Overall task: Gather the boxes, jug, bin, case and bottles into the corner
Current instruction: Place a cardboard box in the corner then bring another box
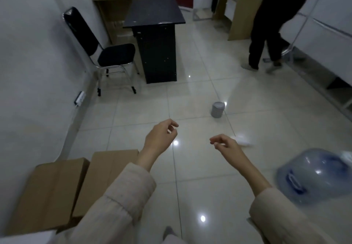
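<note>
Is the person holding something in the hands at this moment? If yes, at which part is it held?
Nothing is held. The left hand and the right hand are both empty, fingers loosely curled, above the floor, apart from the boxes and the jug.

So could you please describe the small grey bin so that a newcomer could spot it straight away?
Start at the black desk standing mid-room beside the black chair. Come forward over the tiled floor toward the camera and slightly right. The small grey bin stands alone there, upright and round, unlike the brown boxes and blue water jug.
</note>
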A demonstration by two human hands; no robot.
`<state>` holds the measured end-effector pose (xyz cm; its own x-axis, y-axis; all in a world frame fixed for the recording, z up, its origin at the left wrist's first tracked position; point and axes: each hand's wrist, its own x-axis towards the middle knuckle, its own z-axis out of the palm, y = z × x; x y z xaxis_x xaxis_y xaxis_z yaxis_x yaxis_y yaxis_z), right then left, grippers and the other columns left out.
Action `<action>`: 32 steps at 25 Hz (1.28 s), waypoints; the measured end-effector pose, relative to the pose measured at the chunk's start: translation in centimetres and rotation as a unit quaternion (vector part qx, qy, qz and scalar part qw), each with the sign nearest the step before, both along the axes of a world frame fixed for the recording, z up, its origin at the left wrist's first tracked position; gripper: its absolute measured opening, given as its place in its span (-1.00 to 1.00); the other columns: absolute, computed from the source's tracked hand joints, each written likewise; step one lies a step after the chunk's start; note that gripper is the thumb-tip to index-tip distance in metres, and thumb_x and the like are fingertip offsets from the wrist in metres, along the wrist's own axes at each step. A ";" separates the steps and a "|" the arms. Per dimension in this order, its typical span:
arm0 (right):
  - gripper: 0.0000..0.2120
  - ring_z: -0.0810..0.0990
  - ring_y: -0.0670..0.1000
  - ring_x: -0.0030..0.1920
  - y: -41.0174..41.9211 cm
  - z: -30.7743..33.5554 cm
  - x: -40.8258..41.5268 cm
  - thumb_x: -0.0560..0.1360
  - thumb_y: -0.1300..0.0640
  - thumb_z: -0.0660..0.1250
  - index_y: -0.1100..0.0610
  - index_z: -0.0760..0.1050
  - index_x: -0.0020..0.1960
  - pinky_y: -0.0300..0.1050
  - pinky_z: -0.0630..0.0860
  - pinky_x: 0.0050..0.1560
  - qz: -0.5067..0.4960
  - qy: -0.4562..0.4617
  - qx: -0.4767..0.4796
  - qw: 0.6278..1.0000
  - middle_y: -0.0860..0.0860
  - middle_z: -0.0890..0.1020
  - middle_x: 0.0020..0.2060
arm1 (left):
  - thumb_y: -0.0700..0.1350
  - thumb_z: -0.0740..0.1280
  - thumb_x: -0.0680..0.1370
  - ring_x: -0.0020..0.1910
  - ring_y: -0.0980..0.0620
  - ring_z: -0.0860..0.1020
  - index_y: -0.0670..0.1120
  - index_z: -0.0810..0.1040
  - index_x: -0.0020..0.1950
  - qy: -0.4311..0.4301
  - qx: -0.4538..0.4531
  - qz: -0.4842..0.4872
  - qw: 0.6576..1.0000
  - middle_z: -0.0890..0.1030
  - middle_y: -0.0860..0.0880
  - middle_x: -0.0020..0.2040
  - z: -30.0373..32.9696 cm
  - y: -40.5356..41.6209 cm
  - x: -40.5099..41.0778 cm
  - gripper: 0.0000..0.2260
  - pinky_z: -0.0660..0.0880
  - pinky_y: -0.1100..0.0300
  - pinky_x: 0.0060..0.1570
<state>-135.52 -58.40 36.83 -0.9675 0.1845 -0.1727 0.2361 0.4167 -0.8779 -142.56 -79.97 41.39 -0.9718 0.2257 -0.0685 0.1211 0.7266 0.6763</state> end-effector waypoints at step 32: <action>-0.71 0.45 0.03 -0.06 5.0 -12.0 67.5 0.47 0.30 0.23 0.28 0.42 0.18 -0.25 0.28 -0.09 -0.693 -0.170 -0.156 0.683 0.09 0.48 -0.09 | -0.09 0.26 0.53 0.07 -0.02 0.51 -0.06 0.47 0.20 -0.047 -0.096 -0.571 0.814 0.56 -0.02 0.10 -11.2 26.9 47.9 -0.76 0.45 0.06 0.02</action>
<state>-68.05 -53.39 24.88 0.2042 0.7851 -0.5848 0.4270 -0.6090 -0.6685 -94.70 -53.04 30.16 -0.1240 0.9547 -0.2706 0.7459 0.2695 0.6091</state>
